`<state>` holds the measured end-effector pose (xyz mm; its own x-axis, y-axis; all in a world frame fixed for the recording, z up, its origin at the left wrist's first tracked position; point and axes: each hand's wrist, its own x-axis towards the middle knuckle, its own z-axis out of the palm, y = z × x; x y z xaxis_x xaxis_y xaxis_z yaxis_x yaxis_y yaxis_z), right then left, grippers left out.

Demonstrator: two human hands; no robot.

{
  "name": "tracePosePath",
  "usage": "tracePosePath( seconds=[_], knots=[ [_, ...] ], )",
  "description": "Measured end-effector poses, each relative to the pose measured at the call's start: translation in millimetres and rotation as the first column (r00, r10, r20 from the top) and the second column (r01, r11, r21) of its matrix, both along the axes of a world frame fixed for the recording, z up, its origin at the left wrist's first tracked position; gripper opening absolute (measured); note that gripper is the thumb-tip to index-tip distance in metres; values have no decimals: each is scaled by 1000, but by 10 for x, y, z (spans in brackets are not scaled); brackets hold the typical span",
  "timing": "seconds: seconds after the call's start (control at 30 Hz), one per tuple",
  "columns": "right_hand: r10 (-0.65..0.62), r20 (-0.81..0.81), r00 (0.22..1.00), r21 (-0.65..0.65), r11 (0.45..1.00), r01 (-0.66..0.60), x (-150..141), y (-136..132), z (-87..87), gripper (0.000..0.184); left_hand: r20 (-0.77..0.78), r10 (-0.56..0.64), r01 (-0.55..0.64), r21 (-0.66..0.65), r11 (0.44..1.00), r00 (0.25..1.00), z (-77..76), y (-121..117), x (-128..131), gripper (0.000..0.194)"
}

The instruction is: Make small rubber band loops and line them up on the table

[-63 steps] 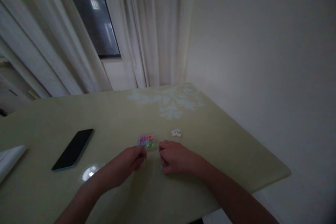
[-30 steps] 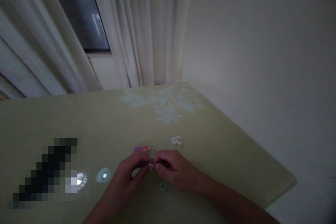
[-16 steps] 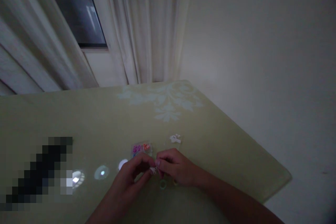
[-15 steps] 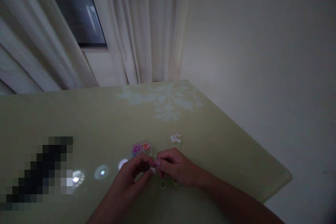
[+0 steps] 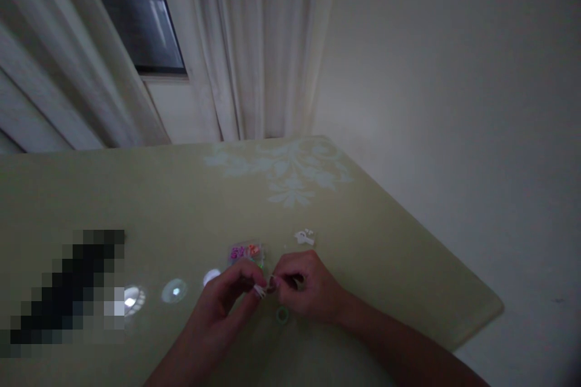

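Note:
My left hand [image 5: 224,296] pinches a small white pronged piece [image 5: 259,291] between thumb and forefinger. Close beside it, my right hand [image 5: 311,287] is closed, its thumb and forefinger on a thin pale band [image 5: 272,281] at the white piece. Fingers cover much of both items. Just beyond my left hand lies a small clear compartment box [image 5: 246,251] with purple and orange bits inside, its near side partly hidden. Several small white pieces [image 5: 305,237] lie past my right hand. Below my fingertips a pale green ring shape [image 5: 282,314] shows on the table.
The pale green table [image 5: 385,266] has a leaf pattern near its far edge and a corner at right. Bright round spots [image 5: 175,291] mark its left side, beside a blurred-out dark object [image 5: 68,290]. Curtains [image 5: 281,42] and a wall [image 5: 431,103] stand behind.
My right fingers have curled more and shifted slightly, and the pale band shows between the hands. My left hand with the white piece has moved slightly left. The view has tilted a little.

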<state>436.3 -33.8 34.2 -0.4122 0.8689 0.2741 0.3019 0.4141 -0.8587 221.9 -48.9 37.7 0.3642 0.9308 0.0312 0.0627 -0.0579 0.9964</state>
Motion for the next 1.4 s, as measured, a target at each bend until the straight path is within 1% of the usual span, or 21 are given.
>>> tracePosePath(
  seconds=[0.1,0.17,0.3,0.37,0.43,0.5,0.57,0.63,0.73,0.83,0.93,1.0,1.13,1.23,1.27,1.33,1.4],
  knots=[
    [-25,-45,999,0,1000,25,-1,-7,23,14,78,85,-83,-22,996,993,43,-4,35,24],
    [-48,-69,997,-2,999,48,3,-10,41,15,90,152,-150,-24,988,984,42,4,46,27],
    [-96,-86,992,27,995,98,7,-21,59,16,57,254,-251,-53,967,966,-43,22,45,32],
    [-122,-97,988,52,990,128,8,-26,65,16,85,289,-281,-94,955,954,-93,20,47,31],
    [-149,-118,982,77,984,159,10,-30,76,17,127,284,-268,-135,954,950,-119,11,55,30],
    [-171,-147,974,83,979,184,7,-34,93,16,144,245,-222,-160,962,959,-114,-1,72,29],
    [-182,-173,968,62,979,195,-4,-38,106,15,145,190,-163,-177,971,971,-88,-13,92,29],
    [-178,-179,968,6,983,183,-22,-45,107,12,142,130,-104,-180,978,981,-60,-22,111,27],
    [-172,-144,975,-74,984,163,-52,-57,83,9,121,80,-65,-120,991,990,-38,-31,127,23],
    [-175,-110,979,-83,983,166,-65,-69,63,9,80,94,-94,-7,996,992,-50,-39,125,15],
    [-161,-102,982,-43,987,158,-63,-75,69,8,21,101,-103,92,990,995,-85,-48,108,8],
    [-141,-108,984,-3,990,141,-59,-73,75,8,-34,117,-111,142,984,993,-109,-53,93,6],
    [-107,-110,988,85,990,117,-57,-65,60,7,-123,194,-162,232,959,973,-131,-50,70,10],
    [-80,-91,993,159,983,94,-56,-69,39,9,-127,229,-172,348,921,965,-114,-42,67,15],
    [-72,-84,994,181,980,86,-54,-71,35,13,-122,235,-175,371,912,964,-106,-40,69,16],
    [-64,-69,996,217,973,78,-51,-73,33,22,-115,244,-188,363,913,963,-90,-40,75,14],
    [-75,-58,996,229,970,86,-49,-73,35,22,-112,254,-210,305,929,961,-83,-44,80,11]
  ],
)
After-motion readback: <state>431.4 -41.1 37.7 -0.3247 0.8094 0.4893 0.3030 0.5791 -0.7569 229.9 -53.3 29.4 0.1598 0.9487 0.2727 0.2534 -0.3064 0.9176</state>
